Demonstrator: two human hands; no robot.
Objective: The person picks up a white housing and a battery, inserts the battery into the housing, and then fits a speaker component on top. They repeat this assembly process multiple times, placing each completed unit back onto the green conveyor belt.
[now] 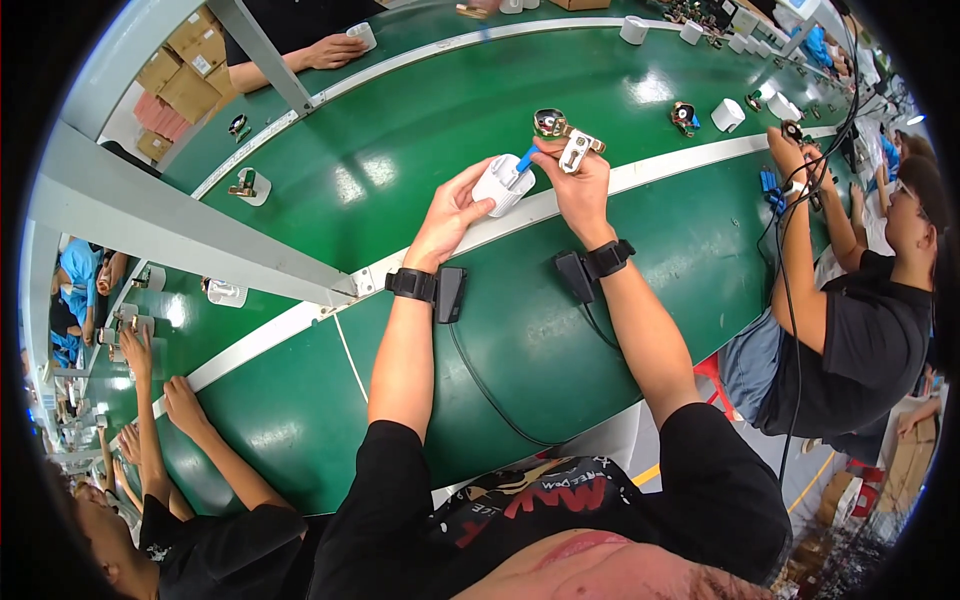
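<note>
My left hand [450,218] is closed around a white ribbed plastic housing [497,190], its open end tilted up and to the right. In the fingers of my right hand [582,195] is a small assembly with a shiny round metal part [549,122] and a pale bracket [577,150]. A slim blue piece [527,158] stands between the assembly and the housing's mouth; whether it is fixed to the assembly I cannot tell. Both hands are close together above the white rail [655,178] of the green bench.
A thick grey metal post [200,220] slants across the left. On the green belt [420,120] lie a housing with parts [250,187] and a white housing [728,115]. Co-workers sit at both sides, and another person's hand [336,52] rests across the belt. Black cables [785,300] hang at right.
</note>
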